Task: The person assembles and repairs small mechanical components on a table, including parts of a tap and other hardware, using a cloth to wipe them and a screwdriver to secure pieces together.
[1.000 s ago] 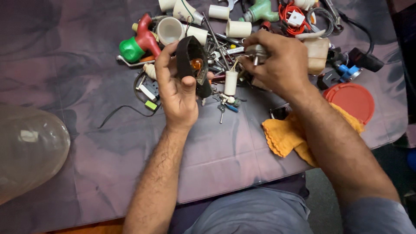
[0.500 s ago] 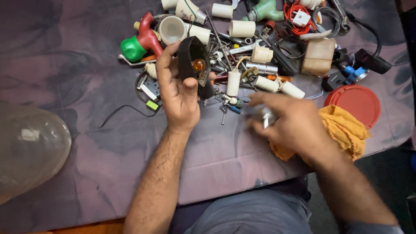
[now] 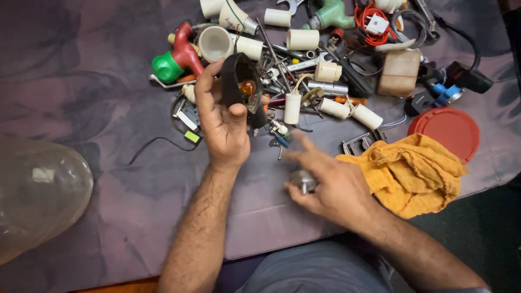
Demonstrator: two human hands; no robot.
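- Left hand (image 3: 225,122): grip closed around a black lamp housing (image 3: 237,81) with an amber bulb (image 3: 247,87), raised above the cluttered tabletop (image 3: 108,81).
- Right hand (image 3: 331,182): fingers curled, pinching a small metal part (image 3: 303,179).
- Orange cloth (image 3: 407,171): just right of that grip.

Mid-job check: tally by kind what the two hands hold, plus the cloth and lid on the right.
Black housing, in left hand: 1
Small metal part, in right hand: 1
Orange cloth: 1
Red lid: 1
Total: 4
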